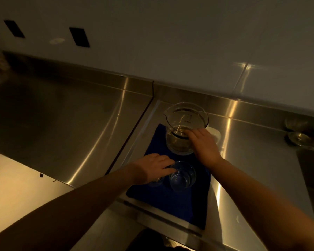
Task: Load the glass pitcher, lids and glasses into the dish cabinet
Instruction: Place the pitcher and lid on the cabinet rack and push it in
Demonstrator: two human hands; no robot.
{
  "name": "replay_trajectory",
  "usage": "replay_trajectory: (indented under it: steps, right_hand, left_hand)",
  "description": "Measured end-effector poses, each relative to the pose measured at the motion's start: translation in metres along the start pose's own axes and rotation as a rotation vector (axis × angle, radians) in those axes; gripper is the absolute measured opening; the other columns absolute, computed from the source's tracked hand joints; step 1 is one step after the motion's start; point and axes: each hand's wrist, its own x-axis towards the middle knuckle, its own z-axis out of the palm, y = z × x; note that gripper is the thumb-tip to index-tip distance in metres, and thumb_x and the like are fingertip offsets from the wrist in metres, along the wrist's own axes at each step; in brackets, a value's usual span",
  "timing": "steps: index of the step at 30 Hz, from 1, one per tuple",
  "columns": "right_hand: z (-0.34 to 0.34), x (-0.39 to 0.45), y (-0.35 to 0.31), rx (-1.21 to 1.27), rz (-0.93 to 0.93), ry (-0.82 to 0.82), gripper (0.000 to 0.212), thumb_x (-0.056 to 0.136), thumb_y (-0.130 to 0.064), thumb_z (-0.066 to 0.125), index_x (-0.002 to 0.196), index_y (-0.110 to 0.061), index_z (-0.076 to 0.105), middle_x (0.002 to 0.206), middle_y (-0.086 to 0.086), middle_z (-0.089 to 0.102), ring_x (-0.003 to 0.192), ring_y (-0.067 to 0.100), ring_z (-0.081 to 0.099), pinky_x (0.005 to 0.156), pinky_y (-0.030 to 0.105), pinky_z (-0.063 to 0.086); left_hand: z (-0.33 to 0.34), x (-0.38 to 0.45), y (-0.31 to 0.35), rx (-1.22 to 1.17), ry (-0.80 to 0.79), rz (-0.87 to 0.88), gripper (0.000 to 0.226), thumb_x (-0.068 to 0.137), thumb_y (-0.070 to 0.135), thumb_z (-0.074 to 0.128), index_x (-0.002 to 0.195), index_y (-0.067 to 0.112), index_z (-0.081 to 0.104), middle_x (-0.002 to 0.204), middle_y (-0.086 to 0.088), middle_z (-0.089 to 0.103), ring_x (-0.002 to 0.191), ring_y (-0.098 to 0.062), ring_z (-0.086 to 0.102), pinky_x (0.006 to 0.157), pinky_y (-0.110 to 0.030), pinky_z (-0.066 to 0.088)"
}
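We see a big shiny steel bench with a pale tiled wall behind it. On the bench, near the middle of our view, lies a dark blue mat.

The glass pitcher stands upright at the far end of the mat, at about 12 o'clock from the mat's middle. Its open mouth faces up and its little spout points to 9 o'clock. Its long way runs straight up and down, so we think it should be lifted straight up.

A drinking glass stands upright near the middle of the mat. A second glass sits just beside it at 9 o'clock, mostly hidden. Far off at 3 o'clock a few small glass lids rest on the bench, well away from both hands.

Our right hand touches the pitcher's side from 4 o'clock, with its grip curled partly around the wall. We cannot tell if it is holding tight yet. Our left hand lies over the hidden glass, fingers bent and reaching toward the open glass at 3 o'clock. We cannot tell if this grip is closed on either one.

The right hand is the nearer one to the pitcher. The left hand is nearer to the glasses. Nothing has gone into the cabinet yet, and we cannot see the cabinet here.
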Motion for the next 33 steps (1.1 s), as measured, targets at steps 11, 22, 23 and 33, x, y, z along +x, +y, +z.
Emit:
replay_trajectory:
  steps: [11, 22, 23, 33]
  right_hand:
    - [-0.005, 0.0, -0.003, 0.007, 0.022, -0.045, 0.056, 0.067, 0.0, 0.074, 0.121, -0.007, 0.058, 0.112, 0.016, 0.063, 0.1, 0.035, 0.058, 0.086, 0.04, 0.046]
    - [-0.01, 0.003, -0.003, -0.031, 0.016, -0.108, 0.054, 0.072, 0.0, 0.068, 0.124, -0.006, 0.056, 0.116, 0.017, 0.06, 0.105, 0.035, 0.055, 0.091, 0.04, 0.041]
    - [-0.011, 0.003, -0.003, -0.027, 0.017, -0.109, 0.054, 0.072, 0.0, 0.068, 0.124, -0.006, 0.056, 0.116, 0.017, 0.06, 0.105, 0.035, 0.055, 0.091, 0.04, 0.041]
    - [-0.013, 0.003, -0.003, -0.015, 0.026, -0.107, 0.047, 0.077, -0.01, 0.069, 0.122, -0.012, 0.056, 0.12, 0.012, 0.06, 0.11, 0.031, 0.053, 0.095, 0.038, 0.037]
  left_hand:
    - [-0.008, 0.017, -0.001, 0.116, 0.066, 0.312, 0.039, 0.072, 0.003, 0.076, 0.11, 0.005, 0.066, 0.114, -0.012, 0.066, 0.112, -0.026, 0.059, 0.105, -0.038, 0.041]
    - [-0.002, 0.03, -0.006, 0.266, -0.126, 0.416, 0.034, 0.095, 0.009, 0.049, 0.129, 0.008, 0.048, 0.131, -0.009, 0.055, 0.124, -0.023, 0.046, 0.113, -0.035, 0.026]
    - [-0.003, 0.03, -0.006, 0.296, -0.145, 0.427, 0.034, 0.097, 0.011, 0.047, 0.13, 0.009, 0.046, 0.132, -0.008, 0.053, 0.123, -0.022, 0.046, 0.11, -0.034, 0.03]
    - [-0.003, 0.042, -0.001, 0.016, -0.334, 0.103, 0.034, 0.096, 0.032, 0.042, 0.115, 0.009, 0.057, 0.115, -0.011, 0.061, 0.091, -0.019, 0.051, 0.071, -0.024, 0.041]
